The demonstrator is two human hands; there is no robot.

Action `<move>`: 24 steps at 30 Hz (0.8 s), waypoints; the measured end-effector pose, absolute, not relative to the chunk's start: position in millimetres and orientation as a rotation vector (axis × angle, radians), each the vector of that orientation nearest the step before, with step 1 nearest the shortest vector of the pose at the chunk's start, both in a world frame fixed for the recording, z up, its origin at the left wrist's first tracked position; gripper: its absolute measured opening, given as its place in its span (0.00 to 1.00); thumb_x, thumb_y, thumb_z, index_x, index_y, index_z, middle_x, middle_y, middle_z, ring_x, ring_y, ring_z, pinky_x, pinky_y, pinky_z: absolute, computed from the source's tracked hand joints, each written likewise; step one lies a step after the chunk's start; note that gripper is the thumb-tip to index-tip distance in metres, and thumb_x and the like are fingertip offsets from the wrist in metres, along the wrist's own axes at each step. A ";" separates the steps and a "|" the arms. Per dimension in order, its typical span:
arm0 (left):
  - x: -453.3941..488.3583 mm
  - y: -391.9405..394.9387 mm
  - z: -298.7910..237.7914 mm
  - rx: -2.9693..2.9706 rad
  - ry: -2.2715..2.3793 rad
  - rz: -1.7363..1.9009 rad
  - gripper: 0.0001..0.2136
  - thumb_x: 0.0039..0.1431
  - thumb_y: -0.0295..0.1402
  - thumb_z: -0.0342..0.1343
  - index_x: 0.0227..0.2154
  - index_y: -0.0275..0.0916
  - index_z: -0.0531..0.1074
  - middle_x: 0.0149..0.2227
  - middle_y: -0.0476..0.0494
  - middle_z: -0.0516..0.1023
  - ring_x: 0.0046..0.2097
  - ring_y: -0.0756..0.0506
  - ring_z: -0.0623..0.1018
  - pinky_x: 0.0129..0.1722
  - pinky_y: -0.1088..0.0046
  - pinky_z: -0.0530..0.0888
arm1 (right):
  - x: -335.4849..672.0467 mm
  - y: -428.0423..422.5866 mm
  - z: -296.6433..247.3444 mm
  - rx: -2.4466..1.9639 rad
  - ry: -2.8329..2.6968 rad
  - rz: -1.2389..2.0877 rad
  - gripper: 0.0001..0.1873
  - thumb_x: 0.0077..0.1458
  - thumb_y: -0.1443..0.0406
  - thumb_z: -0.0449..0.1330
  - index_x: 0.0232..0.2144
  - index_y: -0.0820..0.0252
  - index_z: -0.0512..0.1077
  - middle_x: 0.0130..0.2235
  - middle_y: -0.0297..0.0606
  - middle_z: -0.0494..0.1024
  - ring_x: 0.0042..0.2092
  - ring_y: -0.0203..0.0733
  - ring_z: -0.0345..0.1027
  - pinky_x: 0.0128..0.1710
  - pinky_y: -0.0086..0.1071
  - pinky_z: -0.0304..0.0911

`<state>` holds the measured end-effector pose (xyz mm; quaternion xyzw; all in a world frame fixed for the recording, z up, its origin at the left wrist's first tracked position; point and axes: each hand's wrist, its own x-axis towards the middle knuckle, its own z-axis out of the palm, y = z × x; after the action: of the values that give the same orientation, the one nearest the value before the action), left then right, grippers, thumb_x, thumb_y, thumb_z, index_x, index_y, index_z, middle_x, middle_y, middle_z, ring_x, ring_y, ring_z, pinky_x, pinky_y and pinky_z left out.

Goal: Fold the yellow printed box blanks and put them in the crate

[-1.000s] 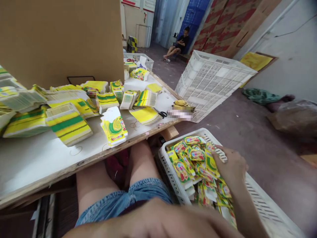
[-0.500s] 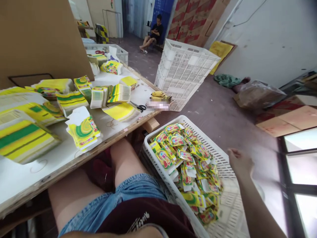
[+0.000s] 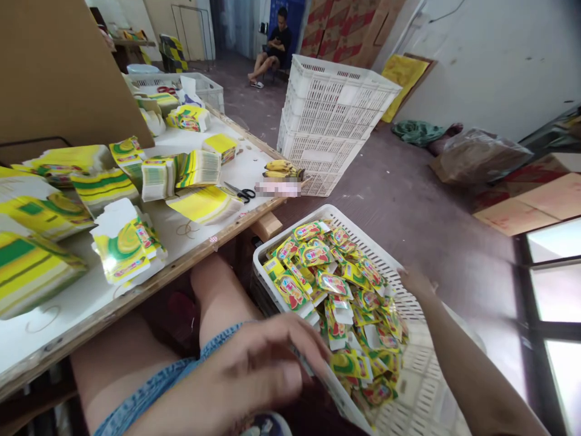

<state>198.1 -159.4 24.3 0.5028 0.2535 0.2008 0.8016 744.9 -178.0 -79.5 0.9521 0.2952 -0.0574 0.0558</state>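
A white plastic crate (image 3: 327, 213) stands on the floor at my right side, heaped with yellow-green printed packets (image 3: 333, 284). My left hand (image 3: 272, 354) is over my lap at the crate's near-left rim, fingers loosely bent and the thumb apart, with nothing seen in it. Whether its fingertips touch the rim is unclear. At the crate's far-right rim is my right hand (image 3: 418, 283), its fingers reaching over the edge; they look spread, slightly blurred, and hold nothing visible.
On the table (image 3: 181, 266) left of me lie flat carton stacks (image 3: 129, 242), scissors (image 3: 242, 192) and bananas (image 3: 282, 169). White crates (image 3: 338, 121) are stacked beyond its corner. A seated person (image 3: 275, 45) is at the back. Cardboard boxes (image 3: 531, 203) lie on the right.
My left hand has come into view from below and reached the crate's left side. My right hand has moved left to the rim, its fist loosening. The view has shifted slightly.
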 end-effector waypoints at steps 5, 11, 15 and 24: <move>258.0 -105.3 -15.7 0.765 1.080 0.240 0.35 0.33 0.50 0.71 0.44 0.38 0.69 0.54 0.30 0.72 0.57 0.32 0.70 0.55 0.53 0.65 | 769.3 -194.7 -101.9 2.846 0.888 -0.314 0.18 0.63 0.61 0.59 0.52 0.61 0.68 0.53 0.43 0.72 0.48 0.46 0.71 0.46 0.45 0.70; 291.6 -101.3 -44.5 0.605 0.955 0.170 0.33 0.36 0.42 0.71 0.47 0.40 0.65 0.58 0.33 0.70 0.61 0.36 0.69 0.59 0.55 0.62 | 779.4 -207.8 -111.5 2.861 0.913 -0.335 0.17 0.63 0.61 0.59 0.52 0.61 0.68 0.52 0.43 0.73 0.48 0.46 0.71 0.46 0.45 0.70; 307.4 -97.0 -35.1 0.594 0.954 0.170 0.29 0.35 0.35 0.71 0.43 0.40 0.65 0.56 0.36 0.73 0.60 0.37 0.69 0.57 0.59 0.65 | 782.2 -210.1 -113.2 2.894 0.889 -0.317 0.17 0.63 0.61 0.59 0.52 0.61 0.69 0.52 0.43 0.73 0.48 0.46 0.72 0.46 0.44 0.70; 336.5 -79.1 -41.7 0.623 0.992 0.175 0.22 0.40 0.32 0.68 0.38 0.40 0.65 0.46 0.43 0.77 0.54 0.39 0.74 0.51 0.61 0.70 | 802.7 -215.5 -119.8 2.966 0.791 -0.329 0.13 0.63 0.61 0.59 0.50 0.55 0.71 0.52 0.41 0.73 0.49 0.44 0.71 0.46 0.40 0.70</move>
<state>336.5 -79.1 -41.7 0.2938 0.4677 0.0827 0.8295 802.7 -215.5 -119.8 0.9604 0.2561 -0.1065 0.0272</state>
